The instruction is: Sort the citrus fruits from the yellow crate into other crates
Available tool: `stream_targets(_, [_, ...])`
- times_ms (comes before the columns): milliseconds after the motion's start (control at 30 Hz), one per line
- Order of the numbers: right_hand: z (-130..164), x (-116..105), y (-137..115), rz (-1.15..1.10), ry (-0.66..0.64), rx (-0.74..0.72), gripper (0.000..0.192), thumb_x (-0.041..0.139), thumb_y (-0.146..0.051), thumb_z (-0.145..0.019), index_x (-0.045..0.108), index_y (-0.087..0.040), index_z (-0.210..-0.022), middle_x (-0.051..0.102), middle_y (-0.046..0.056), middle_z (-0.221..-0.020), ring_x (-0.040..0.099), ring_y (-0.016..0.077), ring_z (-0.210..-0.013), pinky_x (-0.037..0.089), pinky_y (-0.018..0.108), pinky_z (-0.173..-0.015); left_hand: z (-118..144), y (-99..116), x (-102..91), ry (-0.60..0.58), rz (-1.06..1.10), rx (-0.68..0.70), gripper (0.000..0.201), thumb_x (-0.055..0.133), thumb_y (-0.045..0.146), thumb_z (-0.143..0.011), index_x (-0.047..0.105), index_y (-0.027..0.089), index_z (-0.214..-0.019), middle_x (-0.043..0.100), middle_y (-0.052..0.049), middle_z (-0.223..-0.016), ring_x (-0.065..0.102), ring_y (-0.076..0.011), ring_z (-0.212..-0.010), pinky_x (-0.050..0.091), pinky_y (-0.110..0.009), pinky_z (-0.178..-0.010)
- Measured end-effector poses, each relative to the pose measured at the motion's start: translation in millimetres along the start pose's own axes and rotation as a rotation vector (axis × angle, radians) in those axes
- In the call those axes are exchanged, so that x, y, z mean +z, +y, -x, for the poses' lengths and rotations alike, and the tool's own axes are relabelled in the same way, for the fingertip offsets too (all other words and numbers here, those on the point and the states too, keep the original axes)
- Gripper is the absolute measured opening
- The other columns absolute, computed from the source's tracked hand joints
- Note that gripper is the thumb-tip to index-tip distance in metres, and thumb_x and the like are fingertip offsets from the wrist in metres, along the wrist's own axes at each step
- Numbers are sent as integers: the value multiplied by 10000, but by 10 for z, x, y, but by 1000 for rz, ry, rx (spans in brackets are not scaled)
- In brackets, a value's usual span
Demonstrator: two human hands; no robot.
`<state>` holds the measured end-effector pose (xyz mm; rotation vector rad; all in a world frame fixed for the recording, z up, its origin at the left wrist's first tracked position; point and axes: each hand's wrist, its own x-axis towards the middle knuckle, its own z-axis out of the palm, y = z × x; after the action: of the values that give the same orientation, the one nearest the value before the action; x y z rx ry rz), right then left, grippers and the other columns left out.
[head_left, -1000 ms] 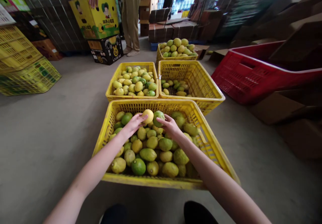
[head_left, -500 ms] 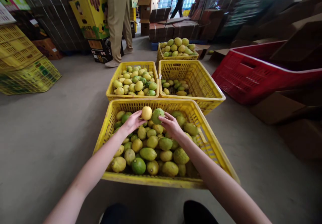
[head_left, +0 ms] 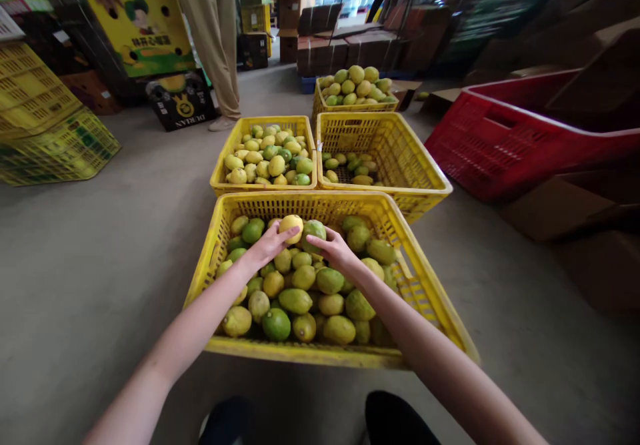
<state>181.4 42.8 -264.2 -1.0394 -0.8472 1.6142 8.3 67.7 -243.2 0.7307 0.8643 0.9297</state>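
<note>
Just inside the far wall of the near yellow crate [head_left: 300, 355], my left hand [head_left: 270, 241] is closed round a yellow lemon [head_left: 291, 226], its thumb across the near side. Right beside it, my right hand [head_left: 336, 245] grips a green lemon [head_left: 314, 231] between thumb and fingers. The two fruits are side by side, almost touching. Below them the crate holds many yellow and green lemons, among them a dark green one [head_left: 276, 325] near the front and a long yellow-green one [head_left: 295, 301]. Some fruit is hidden under my forearms.
Behind stand a yellow crate of lemons [head_left: 216, 177] on the left and a deeper crate [head_left: 435, 185] with a few lemons on the right. A heaped crate [head_left: 320, 101] is farther back. A red crate [head_left: 480, 138] lies right; a person's legs [head_left: 215, 38] show beside boxes.
My left thumb has come across the front of the yellow lemon, and that fruit is turned and slightly lower. The person at the back has shifted left, and the yellow box there has turned.
</note>
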Motion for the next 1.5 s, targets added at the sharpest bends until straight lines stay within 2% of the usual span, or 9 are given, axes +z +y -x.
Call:
stream_targets(233, [-62,-63,-11,-66,94,-17,473,919,-442,-536,707,-237,-906,760,30,-917,713,232,-826,603,358,-740,-57,39,-97,40,-64,-47,313,833,338,-760,681,166,-972,712,-56,-971,640,-221,-1057,488,-286,-911])
stream_targets(367, [-80,-82,-49,-100,90,-45,393,862,-481,-595,681,-253,-859,760,45,-912,712,272,-946,597,386,-791,-79,79,-82,93,121,-104,114,642,279,-925,650,178,-976,711,-51,-912,658,-201,-968,512,-292,-875])
stream_targets(567, [-47,-48,-124,-187,35,33,310,753,-441,-645,696,-250,-881,768,45,-887,705,307,-1017,603,434,-820,-20,193,-30,104,258,-214,251,436,319,-1000,632,174,-1061,712,-90,-984,691,-240,-985,571,-346,-830])
stream_targets(733, [-12,-13,-157,-197,-12,69,370,748,-503,-657,685,-232,-902,765,76,-905,717,319,-952,613,440,-748,-13,156,-29,9,172,-194,280,583,404,-940,646,151,-1041,699,-122,-1043,681,-264,-1017,568,-359,-874])
stream_targets(833, [-5,-5,-131,-118,69,-14,411,833,-496,-614,644,-248,-882,733,30,-868,708,250,-862,596,364,-720,-49,75,-50,32,1,-17,320,783,323,-796,608,175,-1019,666,-91,-1064,659,-238,-1021,543,-345,-917])
stream_targets(967, [-26,-18,-74,36,229,-246,577,930,-426,-487,545,-263,-884,652,-33,-900,655,177,-824,560,318,-765,-115,-6,-123,80,-353,401,601,915,192,-555,539,216,-1023,599,-15,-1040,614,-171,-970,513,-287,-897])
stream_targets(1200, [-45,-41,-5,433,265,-579,570,908,-394,-531,548,-259,-953,612,22,-1035,593,245,-1047,525,400,-903,-154,-2,-224,78,-683,735,598,892,281,-593,513,216,-1050,589,-39,-1082,595,-180,-974,500,-321,-900])
stream_targets(1333, [7,0,-21,439,282,-618,540,907,-359,-551,570,-253,-959,629,22,-1034,601,236,-1044,521,399,-929,-153,1,-218,101,-610,663,643,919,365,-551,519,215,-1031,604,-35,-1062,619,-181,-959,525,-307,-851])
stream_targets(1500, [68,63,-117,145,179,-314,426,874,-448,-598,608,-227,-848,674,-7,-876,638,166,-765,571,291,-673,-113,23,-142,113,-341,297,601,849,577,-631,548,193,-982,653,-10,-872,650,-140,-701,548,-256,-645])
